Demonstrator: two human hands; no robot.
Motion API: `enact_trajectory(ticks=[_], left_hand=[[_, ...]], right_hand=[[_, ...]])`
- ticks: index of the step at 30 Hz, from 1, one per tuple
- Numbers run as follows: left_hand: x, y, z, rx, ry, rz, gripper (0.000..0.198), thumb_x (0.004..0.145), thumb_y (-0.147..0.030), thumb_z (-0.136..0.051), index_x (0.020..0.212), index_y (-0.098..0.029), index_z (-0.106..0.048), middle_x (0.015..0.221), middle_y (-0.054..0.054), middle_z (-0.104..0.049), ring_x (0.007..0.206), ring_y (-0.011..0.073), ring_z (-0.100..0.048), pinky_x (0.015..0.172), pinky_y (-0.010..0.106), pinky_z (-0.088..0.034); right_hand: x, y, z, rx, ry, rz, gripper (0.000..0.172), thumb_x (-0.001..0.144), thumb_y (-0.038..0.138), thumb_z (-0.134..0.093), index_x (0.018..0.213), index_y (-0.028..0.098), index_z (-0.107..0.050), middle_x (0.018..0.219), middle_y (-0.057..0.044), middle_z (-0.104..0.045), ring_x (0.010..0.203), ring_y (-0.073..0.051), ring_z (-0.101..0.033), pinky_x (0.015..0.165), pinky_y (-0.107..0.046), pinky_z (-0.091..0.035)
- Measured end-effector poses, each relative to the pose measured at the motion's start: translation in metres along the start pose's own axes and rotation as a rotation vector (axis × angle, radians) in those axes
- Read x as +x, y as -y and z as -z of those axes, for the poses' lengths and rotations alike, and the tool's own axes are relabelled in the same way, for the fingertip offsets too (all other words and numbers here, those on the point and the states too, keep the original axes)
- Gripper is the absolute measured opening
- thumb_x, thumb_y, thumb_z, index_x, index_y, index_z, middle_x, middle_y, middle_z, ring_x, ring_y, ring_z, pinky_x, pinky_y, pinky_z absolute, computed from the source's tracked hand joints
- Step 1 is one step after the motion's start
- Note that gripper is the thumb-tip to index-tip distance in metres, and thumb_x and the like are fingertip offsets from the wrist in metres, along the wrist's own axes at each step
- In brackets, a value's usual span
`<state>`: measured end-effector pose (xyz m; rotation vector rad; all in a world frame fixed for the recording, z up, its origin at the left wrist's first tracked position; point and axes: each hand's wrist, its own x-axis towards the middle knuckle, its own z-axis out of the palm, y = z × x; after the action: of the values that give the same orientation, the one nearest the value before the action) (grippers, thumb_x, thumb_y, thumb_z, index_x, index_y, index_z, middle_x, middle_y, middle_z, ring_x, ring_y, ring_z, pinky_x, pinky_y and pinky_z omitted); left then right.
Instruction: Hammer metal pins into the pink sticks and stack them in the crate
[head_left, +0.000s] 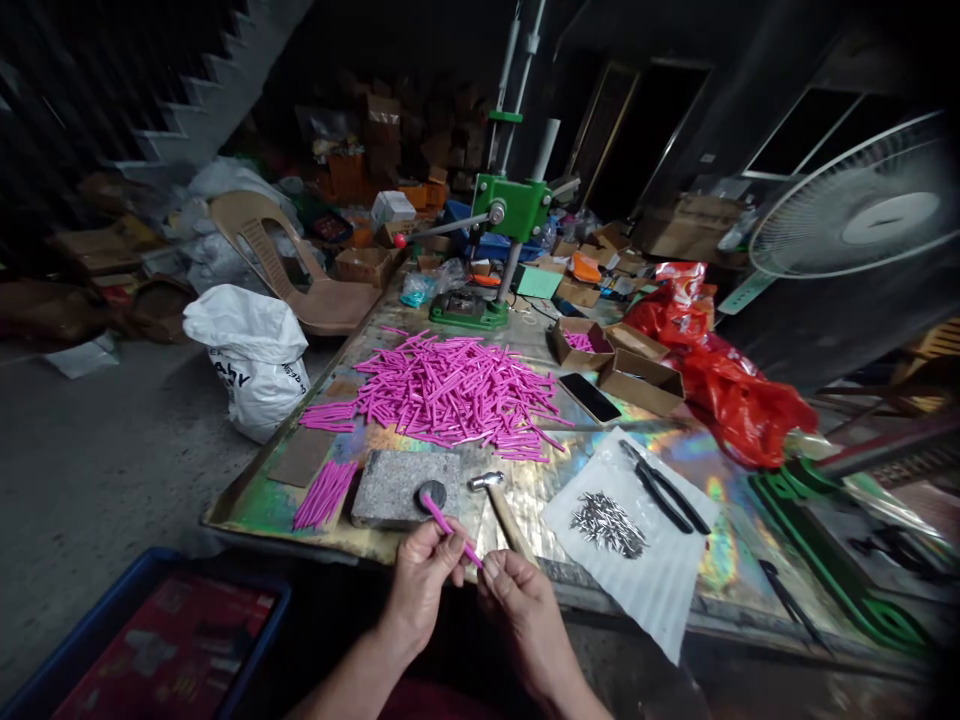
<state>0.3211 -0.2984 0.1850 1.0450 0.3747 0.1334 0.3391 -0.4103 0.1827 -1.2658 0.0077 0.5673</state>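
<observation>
Pinching a pink tube [436, 511] between thumb and fingers, the left hand [426, 572] has closed down to a narrow grip around the tube's middle. The right hand [519, 602] is at the near end, its thumb and forefinger drawn together at the tip; whether they clasp the tube itself or some small part there is hidden by the fingers. Both hands are at the table's [480, 440] near edge, close together. The tube slants away from the person, its far end overlapping a dark disc [433, 496] on a stone block [382, 480]; whether it touches the disc I cannot tell. Just right of the block lies a hammer [504, 505], handle toward the right hand. Farther right, a white sheet [660, 590] bears metal pins [609, 525] and black-handled pliers [664, 488]. Beyond the block spreads a heap [450, 388] of pink tubes, with a smaller bundle [325, 495] left of the block.
</observation>
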Motion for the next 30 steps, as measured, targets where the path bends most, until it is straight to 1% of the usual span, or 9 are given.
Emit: enact_trajectory(ticks=[4, 7, 10, 13, 17, 19, 22, 26, 30], left_hand=[[0.002, 0.001, 0.003, 0.011, -0.016, 0.003, 0.026, 0.065, -0.038, -0.065, 0.07, -0.013, -0.058, 0.058, -0.002, -0.056, 0.043, 0.0042, -0.039, 0.042, 0.017, -0.03], [0.002, 0.001, 0.004, 0.02, -0.041, 0.005, 0.026, 0.065, -0.038, -0.065, 0.07, -0.013, -0.058, 0.06, -0.001, -0.058, 0.043, 0.0047, -0.041, 0.043, 0.018, -0.033], [0.0, 0.0, 0.005, 0.003, -0.07, 0.038, 0.028, 0.063, -0.039, -0.066, 0.07, -0.014, -0.057, 0.062, 0.0, -0.059, 0.045, 0.0066, -0.046, 0.045, 0.019, -0.037], [-0.004, -0.001, 0.006, -0.05, -0.098, 0.071, 0.028, 0.06, -0.038, -0.068, 0.069, -0.014, -0.056, 0.061, 0.0, -0.059, 0.048, 0.0085, -0.049, 0.044, 0.019, -0.038], [-0.004, -0.003, 0.012, -0.068, -0.12, 0.05, 0.027, 0.06, -0.037, -0.068, 0.069, -0.014, -0.056, 0.059, -0.001, -0.058, 0.048, 0.0085, -0.049, 0.041, 0.017, -0.035], [0.001, -0.006, 0.019, -0.045, -0.141, 0.013, 0.026, 0.062, -0.037, -0.067, 0.07, -0.015, -0.056, 0.059, -0.001, -0.059, 0.049, 0.0089, -0.05, 0.041, 0.017, -0.034], [0.015, -0.013, 0.032, 0.067, -0.199, -0.126, 0.023, 0.064, -0.036, -0.064, 0.069, -0.015, -0.055, 0.059, -0.001, -0.06, 0.046, 0.0084, -0.049, 0.042, 0.018, -0.035], [0.036, -0.025, 0.043, 0.25, -0.242, -0.311, 0.014, 0.067, -0.029, -0.06, 0.067, -0.016, -0.057, 0.052, -0.003, -0.06, 0.04, 0.0067, -0.044, 0.045, 0.019, -0.037], [0.046, -0.031, 0.042, 0.326, -0.228, -0.377, 0.009, 0.067, -0.025, -0.059, 0.064, -0.016, -0.057, 0.05, -0.004, -0.059, 0.039, 0.0071, -0.044, 0.044, 0.019, -0.037]], right_hand=[[0.005, -0.006, 0.003, 0.023, 0.024, 0.041, 0.033, 0.067, 0.046, -0.059, 0.057, 0.019, -0.044, 0.049, 0.006, -0.038, 0.046, -0.009, -0.028, 0.048, -0.023, -0.023], [0.01, -0.013, 0.007, 0.017, 0.038, 0.056, 0.03, 0.068, 0.045, -0.06, 0.063, 0.019, -0.046, 0.049, 0.006, -0.039, 0.046, -0.009, -0.029, 0.048, -0.022, -0.023], [0.013, -0.019, 0.008, -0.006, 0.053, 0.047, 0.032, 0.068, 0.047, -0.059, 0.063, 0.019, -0.044, 0.049, 0.007, -0.038, 0.046, -0.009, -0.029, 0.048, -0.022, -0.023], [0.014, -0.021, 0.005, -0.039, 0.063, 0.046, 0.035, 0.067, 0.049, -0.059, 0.061, 0.019, -0.042, 0.049, 0.007, -0.037, 0.047, -0.008, -0.027, 0.048, -0.022, -0.022], [0.014, -0.021, -0.002, -0.076, 0.092, 0.049, 0.036, 0.066, 0.05, -0.059, 0.06, 0.019, -0.041, 0.049, 0.007, -0.035, 0.046, -0.008, -0.026, 0.047, -0.021, -0.021], [0.015, -0.021, -0.002, -0.086, 0.109, 0.055, 0.035, 0.069, 0.051, -0.056, 0.062, 0.019, -0.043, 0.051, 0.006, -0.037, 0.047, -0.008, -0.027, 0.047, -0.022, -0.023], [0.018, -0.02, 0.005, -0.114, 0.08, 0.081, 0.033, 0.072, 0.05, -0.052, 0.065, 0.019, -0.045, 0.054, 0.006, -0.036, 0.048, -0.009, -0.028, 0.047, -0.022, -0.023], [0.022, -0.011, 0.025, -0.264, -0.062, 0.161, 0.032, 0.07, 0.049, -0.054, 0.063, 0.018, -0.048, 0.053, 0.005, -0.033, 0.05, -0.01, -0.028, 0.047, -0.023, -0.024], [0.023, 0.0, 0.044, -0.401, -0.183, 0.212, 0.033, 0.067, 0.05, -0.056, 0.06, 0.019, -0.049, 0.052, 0.004, -0.036, 0.049, -0.011, -0.03, 0.045, -0.023, -0.025]])
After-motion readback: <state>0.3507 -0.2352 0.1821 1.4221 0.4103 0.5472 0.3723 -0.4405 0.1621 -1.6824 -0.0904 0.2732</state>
